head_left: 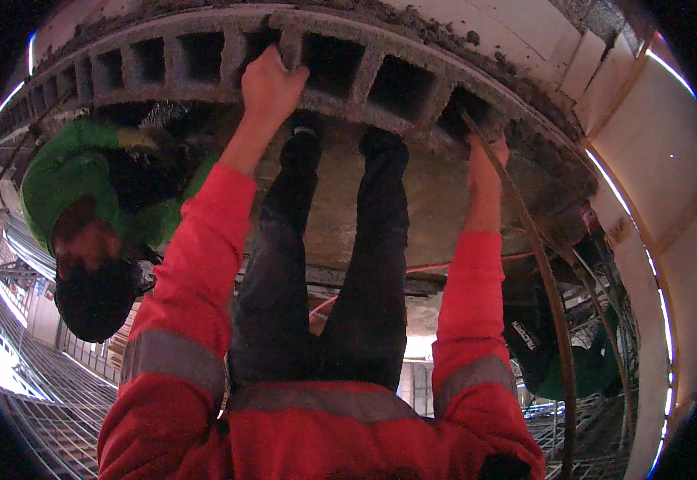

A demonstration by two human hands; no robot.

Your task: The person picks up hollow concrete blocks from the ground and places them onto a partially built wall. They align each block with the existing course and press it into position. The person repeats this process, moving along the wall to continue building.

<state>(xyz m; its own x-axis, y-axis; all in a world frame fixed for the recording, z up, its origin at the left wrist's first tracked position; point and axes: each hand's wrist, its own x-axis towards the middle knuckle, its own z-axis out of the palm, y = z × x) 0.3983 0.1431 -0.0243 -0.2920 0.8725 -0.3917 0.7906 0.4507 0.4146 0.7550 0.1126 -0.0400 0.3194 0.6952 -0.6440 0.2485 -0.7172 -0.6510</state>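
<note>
We log the row of hollow grey blocks (367,76) as the largest thing in hand. It runs along the far edge of the brown floor (340,204), just past the wearer's shoes, its dark square openings facing us; its bend we put down partly to the lens.

Next in size we note the wearer's red top (308,440) with grey bands, then the dark trousers (272,320), legs apart. Pale boards (680,172) stand past the row's right end, with bright slits at their seams.

A co-worker in green (68,180) is bent low near the row's left part, head toward the bottom of the view; what this person's hands are doing is too dark to read. We record metal mesh (40,404) at lower left and a second person (532,328), in dark clothing, partly hidden at right.

A thin brown rod (552,296) reaches from an opening in the right part of the row down past the right sleeve. A reddish line (428,266) crosses behind the legs.

Smallest, the hands. The left hand (271,86) is clenched on the divider between two openings, fingers curled into the left one. The right hand (492,150) is at the row's near edge, close to the rod, which passes in front of it; its fingers are mostly hidden, so we cannot tell its grip.
</note>
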